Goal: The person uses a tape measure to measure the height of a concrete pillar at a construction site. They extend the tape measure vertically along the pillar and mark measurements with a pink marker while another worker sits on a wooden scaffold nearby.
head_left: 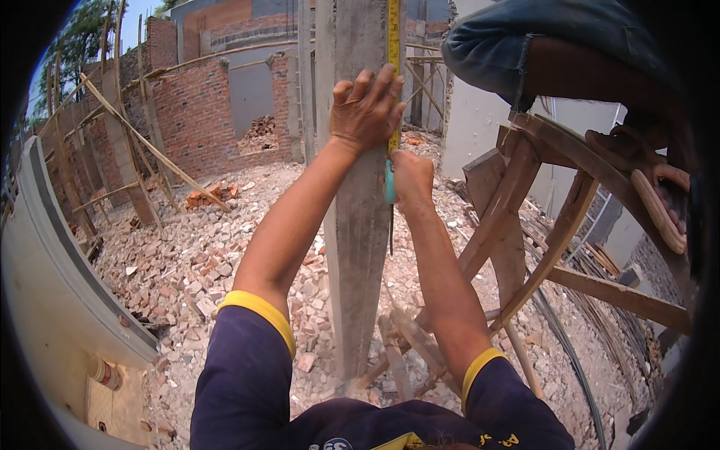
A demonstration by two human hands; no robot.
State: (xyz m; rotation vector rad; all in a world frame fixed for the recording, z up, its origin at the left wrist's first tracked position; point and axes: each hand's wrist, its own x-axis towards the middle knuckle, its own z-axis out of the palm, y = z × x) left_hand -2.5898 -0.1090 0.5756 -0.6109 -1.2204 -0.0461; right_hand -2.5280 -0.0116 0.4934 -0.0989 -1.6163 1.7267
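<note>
A grey concrete column (pixel 358 247) rises upright before me. The yellow blade of a tape measure (pixel 394 34) runs vertically along the column's right edge. My left hand (pixel 366 111) lies against the upper column, fingers bent and somewhat apart, its index finger and thumb over the blade. Just below, my right hand (pixel 412 178) is closed at the lower end of the blade, beside a teal part of the tape measure that looks like its case. A thin dark strip (pixel 391 231) hangs under it. The right fingertips are partly hidden.
At the right, another person's bent leg (pixel 570 67) and sandalled foot (pixel 660 202) are on a wooden trestle (pixel 517 195) close to my right arm. Broken brick rubble (pixel 225 262) covers the ground. Brick walls (pixel 199 112) and leaning poles (pixel 154 142) stand behind; a curved-looking pale wall (pixel 60 262) is left.
</note>
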